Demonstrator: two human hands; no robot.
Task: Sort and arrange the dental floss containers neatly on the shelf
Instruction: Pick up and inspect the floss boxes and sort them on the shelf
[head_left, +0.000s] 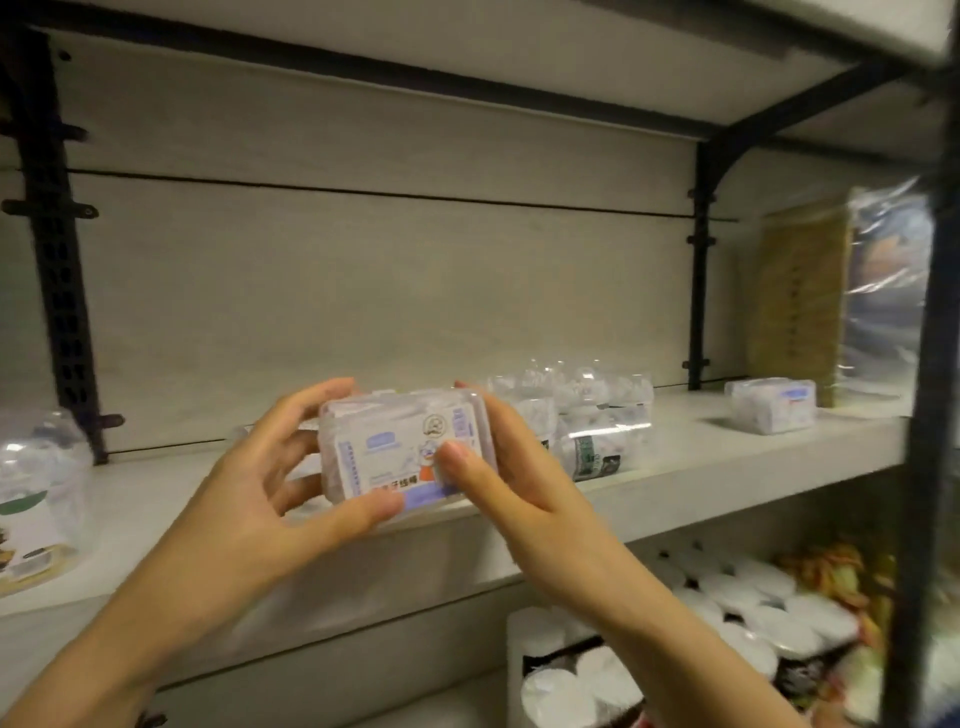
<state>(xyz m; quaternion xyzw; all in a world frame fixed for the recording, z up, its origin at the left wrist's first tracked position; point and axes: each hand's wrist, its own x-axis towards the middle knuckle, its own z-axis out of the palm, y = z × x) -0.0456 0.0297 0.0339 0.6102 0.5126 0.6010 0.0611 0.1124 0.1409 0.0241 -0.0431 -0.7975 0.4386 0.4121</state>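
Floss container (402, 452), a clear rectangular box with a white and purple label, is held up in front of the shelf (701, 441), label towards the viewer and not yet set down. It is gripped at both ends. The left hand (260, 488) is curled round its left end, thumb under the lower edge and fingers behind. The right hand (514, 488) is curled round its right end, thumb pressed on the label and fingertips over the top corner.

Just behind and to the right of the held container, a cluster of similar clear containers (576, 410) is seen on the shelf, jumbled rather than lined up. Further right of the held container, well apart from the cluster, a single container (771, 410) lies alone. Beyond that, a brown packet (800, 306) and a shiny blue packet (883, 291) are stood upright. Far left of the held container, a clear tub (36, 493) with a white and green label is partly cut off. Below and to the right of the held container, white-lidded jars (743, 597) are packed on a lower level. The picture is blurred, so no label can be read.

The sorting is judged to be far from finished: no tidy row is visible, the held container is yet to be placed, the cluster is yet to be straightened, and the lone container is yet to be gathered in.
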